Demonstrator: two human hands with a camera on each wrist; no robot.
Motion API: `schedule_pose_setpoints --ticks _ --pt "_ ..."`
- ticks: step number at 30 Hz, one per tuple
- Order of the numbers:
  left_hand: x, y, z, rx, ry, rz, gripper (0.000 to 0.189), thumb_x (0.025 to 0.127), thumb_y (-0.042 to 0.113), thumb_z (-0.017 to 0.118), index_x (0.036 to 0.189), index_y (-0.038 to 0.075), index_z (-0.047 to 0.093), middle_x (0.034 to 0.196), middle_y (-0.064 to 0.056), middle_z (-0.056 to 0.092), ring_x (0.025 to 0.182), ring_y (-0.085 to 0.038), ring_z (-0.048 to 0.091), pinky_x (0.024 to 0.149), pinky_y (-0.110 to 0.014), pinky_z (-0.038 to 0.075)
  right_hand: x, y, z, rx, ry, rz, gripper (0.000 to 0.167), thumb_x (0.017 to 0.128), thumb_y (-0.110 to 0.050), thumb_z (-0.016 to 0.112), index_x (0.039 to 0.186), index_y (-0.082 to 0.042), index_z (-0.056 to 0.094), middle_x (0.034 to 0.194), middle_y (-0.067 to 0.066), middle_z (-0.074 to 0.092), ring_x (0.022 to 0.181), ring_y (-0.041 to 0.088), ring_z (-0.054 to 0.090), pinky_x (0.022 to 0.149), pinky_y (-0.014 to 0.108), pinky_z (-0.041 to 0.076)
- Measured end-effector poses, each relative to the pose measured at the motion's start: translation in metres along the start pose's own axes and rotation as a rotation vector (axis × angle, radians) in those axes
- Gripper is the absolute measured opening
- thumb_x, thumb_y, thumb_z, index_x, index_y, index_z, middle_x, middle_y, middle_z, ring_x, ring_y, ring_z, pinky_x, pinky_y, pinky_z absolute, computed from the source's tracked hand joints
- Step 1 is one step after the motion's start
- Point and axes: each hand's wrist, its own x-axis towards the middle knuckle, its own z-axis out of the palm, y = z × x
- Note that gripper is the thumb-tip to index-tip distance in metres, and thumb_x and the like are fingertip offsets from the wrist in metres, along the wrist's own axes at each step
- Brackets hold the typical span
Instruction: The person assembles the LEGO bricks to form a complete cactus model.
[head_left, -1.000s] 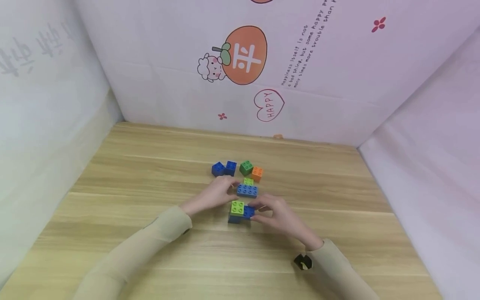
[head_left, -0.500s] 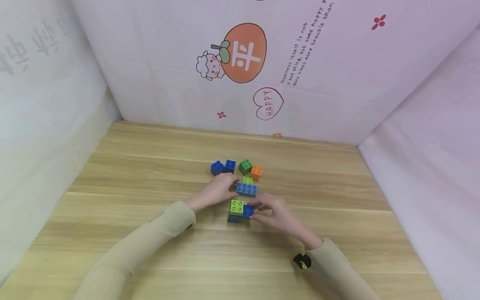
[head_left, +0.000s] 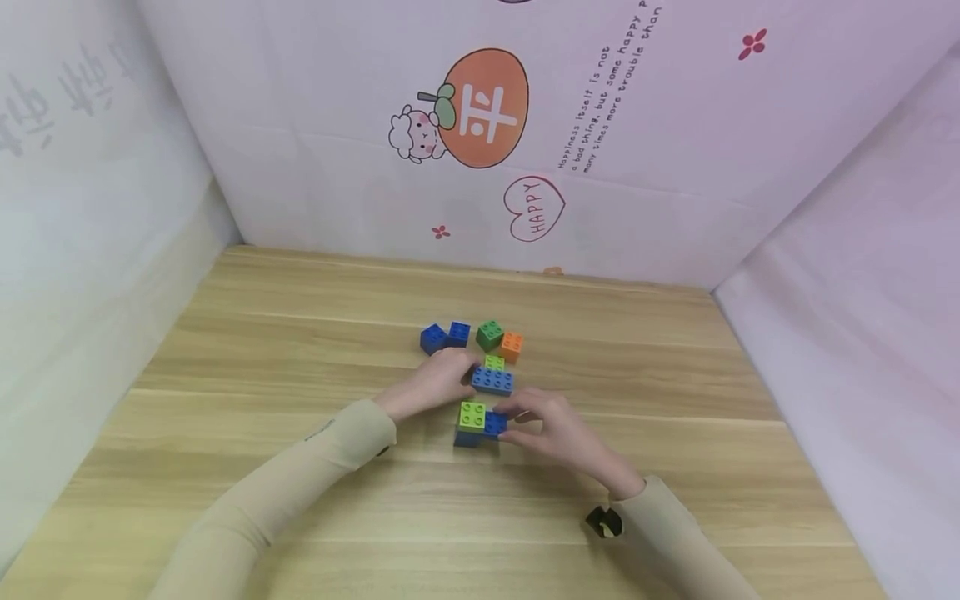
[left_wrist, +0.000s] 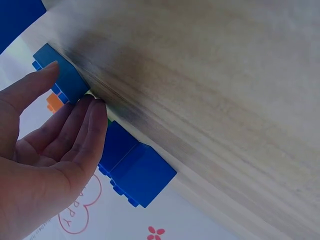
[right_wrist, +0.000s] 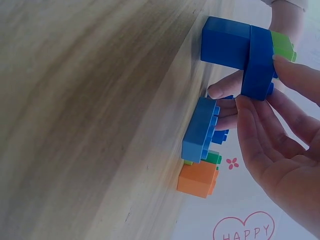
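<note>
My left hand (head_left: 431,385) is at the left end of a long light-blue brick (head_left: 492,381), pinching it between thumb and fingers; the left wrist view shows the thumb (left_wrist: 42,82) against the side of that brick (left_wrist: 70,77). Closer to me stands a small stack: a dark-blue bottom brick (right_wrist: 225,44), a longer dark-blue brick (right_wrist: 257,75) across it, and a lime brick (head_left: 472,415) on top. With thumb and fingertips, my right hand (head_left: 558,427) grips the overhanging right end of the longer dark-blue brick.
Just behind the long light-blue brick is another lime brick (head_left: 494,362). Farther back sit an orange brick (head_left: 512,346), a green brick (head_left: 490,335) and two dark-blue bricks (head_left: 459,334). White printed cloth (head_left: 337,167) walls the wooden table (head_left: 637,358).
My left hand has shifted slightly right, and its thumb has closed in toward the long light-blue brick. The right hand and the stack stay in place.
</note>
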Motion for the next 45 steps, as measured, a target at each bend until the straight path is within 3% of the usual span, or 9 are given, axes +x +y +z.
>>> schedule_pose_setpoints --ticks 14,19,29,38,45 --pt "-0.001 -0.002 0.003 -0.029 0.038 0.016 0.024 0.086 0.009 0.075 0.109 0.007 0.069 0.105 -0.007 0.074 0.094 -0.016 0.067 0.086 -0.031 0.059 -0.001 0.001 0.000 0.004 -0.001 0.001 0.031 0.087 -0.013 0.075 0.116 -0.008 0.068 0.115 0.008 0.072 0.102 0.020 0.071 0.088 0.033 0.062" --pt "-0.005 -0.004 0.001 -0.060 0.031 -0.002 0.024 0.087 0.013 0.074 0.111 0.008 0.070 0.106 -0.006 0.074 0.091 -0.014 0.066 0.086 -0.031 0.059 -0.001 0.002 0.001 0.009 0.000 0.000 0.032 0.086 -0.012 0.075 0.117 -0.008 0.068 0.116 0.008 0.072 0.103 0.020 0.071 0.088 0.033 0.062" --pt "-0.016 -0.008 -0.004 -0.068 0.062 -0.040 0.030 0.086 0.017 0.077 0.114 0.009 0.070 0.110 -0.007 0.074 0.103 -0.020 0.067 0.092 -0.036 0.058 -0.001 0.002 0.002 0.020 0.012 -0.011 0.033 0.085 -0.011 0.076 0.117 -0.007 0.068 0.118 0.010 0.071 0.104 0.023 0.070 0.087 0.034 0.062" --pt "-0.030 -0.008 -0.013 -0.155 0.097 -0.074 0.035 0.084 0.014 0.077 0.118 0.007 0.069 0.112 -0.008 0.074 0.099 -0.018 0.070 0.087 -0.032 0.061 -0.001 0.002 0.003 0.023 0.010 -0.013 0.031 0.086 -0.011 0.075 0.116 -0.007 0.068 0.115 0.009 0.071 0.102 0.022 0.070 0.088 0.033 0.062" --pt "-0.038 -0.009 -0.023 -0.167 0.130 -0.098 0.035 0.085 0.017 0.077 0.118 0.008 0.069 0.113 -0.007 0.073 0.095 -0.017 0.068 0.082 -0.028 0.060 -0.001 0.006 0.004 0.019 0.016 -0.016 0.032 0.085 -0.012 0.076 0.116 -0.008 0.068 0.115 0.008 0.071 0.102 0.021 0.071 0.087 0.030 0.062"
